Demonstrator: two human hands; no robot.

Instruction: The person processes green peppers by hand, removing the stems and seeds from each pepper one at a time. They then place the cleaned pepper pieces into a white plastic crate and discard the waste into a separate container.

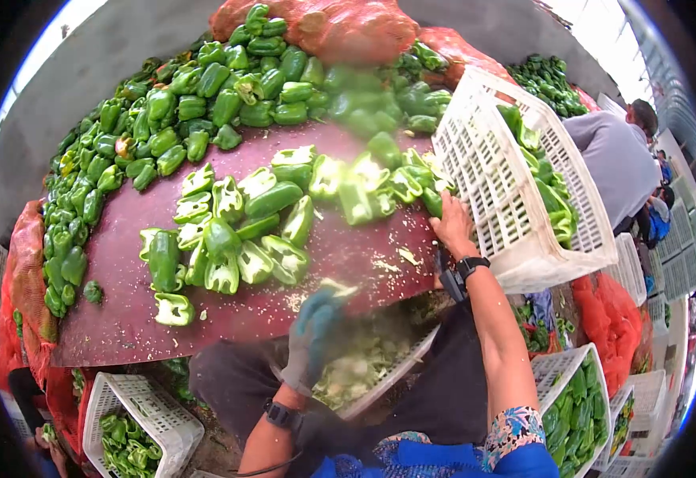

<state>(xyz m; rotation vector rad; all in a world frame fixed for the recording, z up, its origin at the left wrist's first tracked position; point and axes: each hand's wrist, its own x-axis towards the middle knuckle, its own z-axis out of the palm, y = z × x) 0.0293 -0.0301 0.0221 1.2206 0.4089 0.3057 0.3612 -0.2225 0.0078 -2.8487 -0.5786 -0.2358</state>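
Note:
My left hand (313, 331), in a grey-green glove, is over the near edge of the dark red table (125, 319). Its fingers are bent round a small pale piece (337, 288), blurred, perhaps pepper core. My bare right hand (453, 225) rests at the table's right side, its fingers on a green pepper piece (432, 202) beside the white crate (507, 191). That crate is tilted and holds cut green peppers (551, 199). Halved peppers (286, 259) lie cut side up across the middle of the table, among scattered seeds.
Whole green peppers (160, 107) are heaped along the far and left sides, by red mesh sacks (340, 28). A crate of scraps (364, 370) sits between my legs. Crates of peppers stand at lower left (129, 430) and lower right (579, 406). Another person (615, 159) sits at right.

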